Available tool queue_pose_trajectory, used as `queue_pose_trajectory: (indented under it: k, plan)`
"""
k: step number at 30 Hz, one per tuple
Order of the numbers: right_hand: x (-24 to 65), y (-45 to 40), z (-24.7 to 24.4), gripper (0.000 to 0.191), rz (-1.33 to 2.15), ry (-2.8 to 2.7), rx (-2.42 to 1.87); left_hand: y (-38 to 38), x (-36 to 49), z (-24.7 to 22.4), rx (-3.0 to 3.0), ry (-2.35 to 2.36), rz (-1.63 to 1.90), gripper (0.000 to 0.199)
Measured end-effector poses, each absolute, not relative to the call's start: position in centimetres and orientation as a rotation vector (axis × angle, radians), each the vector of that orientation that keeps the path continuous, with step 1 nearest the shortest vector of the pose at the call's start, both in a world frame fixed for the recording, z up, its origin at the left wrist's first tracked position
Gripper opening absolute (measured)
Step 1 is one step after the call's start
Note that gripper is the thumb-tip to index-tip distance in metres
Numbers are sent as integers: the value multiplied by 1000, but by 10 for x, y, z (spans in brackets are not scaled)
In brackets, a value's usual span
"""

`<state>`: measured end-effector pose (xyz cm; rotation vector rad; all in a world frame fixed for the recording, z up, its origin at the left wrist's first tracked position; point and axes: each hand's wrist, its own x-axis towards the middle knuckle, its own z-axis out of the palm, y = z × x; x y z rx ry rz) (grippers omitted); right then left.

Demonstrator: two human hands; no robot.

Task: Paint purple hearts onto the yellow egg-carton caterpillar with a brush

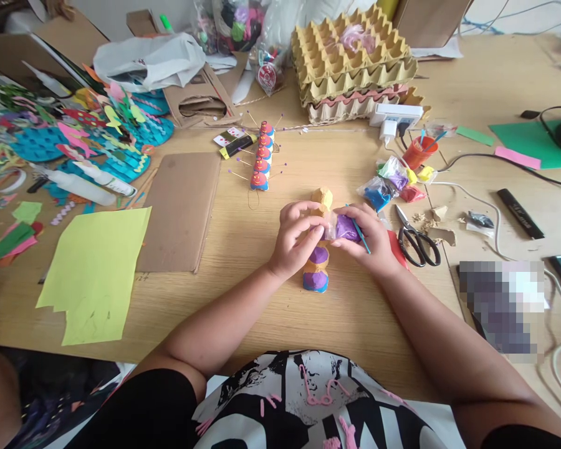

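A strip of egg-carton bumps point(318, 255) lies upright on the table in front of me, some bumps covered purple, the near end blue, the far one bare yellow. Over its middle, my right hand point(371, 240) grips a small clear bag of purple clay point(347, 228) together with a thin blue stick point(362, 236). My left hand point(297, 240) is closed at the bag's clear plastic edge, its fingertips close above a purple bump. What lies directly under those fingertips is partly hidden.
A finished-looking red and blue egg-carton strip point(262, 156) with pins stands farther back. To the right are black scissors point(416, 240), clay packets point(393, 181) and an orange cup point(419, 153). Cardboard point(182, 212) and yellow paper point(98, 268) lie left; egg trays point(355, 68) are stacked behind.
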<state>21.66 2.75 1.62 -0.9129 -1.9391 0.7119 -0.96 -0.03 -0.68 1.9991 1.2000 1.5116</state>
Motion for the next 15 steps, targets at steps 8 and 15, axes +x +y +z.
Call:
queue_pose_trajectory:
  k: [8,15]
  plan:
    - [221,29,5,70,322,-2099,-893,8,-12,-16,1761,1136,1395,18]
    - [221,27,7,69,331,-2111,-845,10,-11,-13,1854,1131,1449,16]
